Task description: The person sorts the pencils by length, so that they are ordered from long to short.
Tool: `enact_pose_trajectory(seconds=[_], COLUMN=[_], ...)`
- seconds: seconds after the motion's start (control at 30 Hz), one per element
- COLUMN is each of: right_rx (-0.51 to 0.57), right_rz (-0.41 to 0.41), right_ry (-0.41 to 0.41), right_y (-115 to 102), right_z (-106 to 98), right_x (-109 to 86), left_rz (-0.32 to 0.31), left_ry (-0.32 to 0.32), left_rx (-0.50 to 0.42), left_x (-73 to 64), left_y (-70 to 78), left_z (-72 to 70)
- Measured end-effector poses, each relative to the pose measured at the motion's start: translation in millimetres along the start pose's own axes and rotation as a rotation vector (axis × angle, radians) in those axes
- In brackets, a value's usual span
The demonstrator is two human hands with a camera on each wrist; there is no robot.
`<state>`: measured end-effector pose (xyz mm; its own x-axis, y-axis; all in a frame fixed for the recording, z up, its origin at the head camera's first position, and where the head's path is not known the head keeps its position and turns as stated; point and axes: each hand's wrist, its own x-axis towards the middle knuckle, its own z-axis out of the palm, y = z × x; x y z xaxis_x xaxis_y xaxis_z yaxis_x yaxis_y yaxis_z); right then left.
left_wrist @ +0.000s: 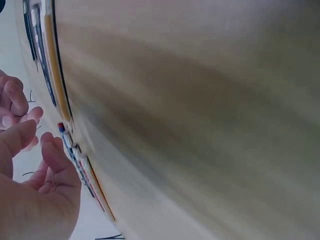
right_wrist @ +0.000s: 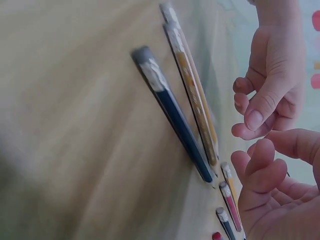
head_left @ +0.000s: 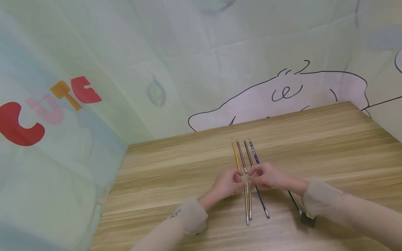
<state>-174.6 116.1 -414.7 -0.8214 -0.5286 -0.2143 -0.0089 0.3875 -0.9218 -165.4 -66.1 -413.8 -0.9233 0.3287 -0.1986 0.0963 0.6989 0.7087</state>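
The wooden table [head_left: 147, 177], spread across the lower frame, presumably gives steady support. Near centre, the left hand [head_left: 226, 183] and right hand [head_left: 269, 176] nearly meet, fingers loosely bent (neither visibly holding anything), likely to reach both the four upper pencils [head_left: 241, 155] and the lower pencils [head_left: 262, 202]. The upper tips stop short of the far edge; bare wood opens leftward.

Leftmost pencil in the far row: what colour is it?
Yellow; the leftmost pencil shows best in the head view.

Head cam high, facing fwd & down, L/R wrist cams low, close, tilted, both seeing pencils [right_wrist: 179, 124]
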Motion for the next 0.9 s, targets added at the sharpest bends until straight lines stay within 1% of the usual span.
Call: enact_pose_trajectory(seconds=[0.1,0.23,0.5,0.73,0.9], right_rx=[-0.004,-0.038,-0.074,-0.116,-0.161], right_rz=[0.0,0.004,0.016,0.032,0.048], right_ry=[-0.02,-0.019,-0.039,-0.016,0.004], right_y=[3,6,8,6,5], right_z=[4,8,14,16,16], right_x=[-3.0,-6.2,-10.8,-9.6,-6.5], left_rz=[0.003,-0.011,-0.025,-0.031,-0.034], left_ry=[-0.007,-0.009,0.007,0.007,0.007], left_rx=[0.0,0.001,0.065,0.131,0.152], left_x=[-5.1,-9.6,-16.6,-18.7,-18.1], left_y=[-2.2,-4.3,-5.3,-5.4,-5.8], left_z=[3.9,8.0,14.1,18.8,19.9])
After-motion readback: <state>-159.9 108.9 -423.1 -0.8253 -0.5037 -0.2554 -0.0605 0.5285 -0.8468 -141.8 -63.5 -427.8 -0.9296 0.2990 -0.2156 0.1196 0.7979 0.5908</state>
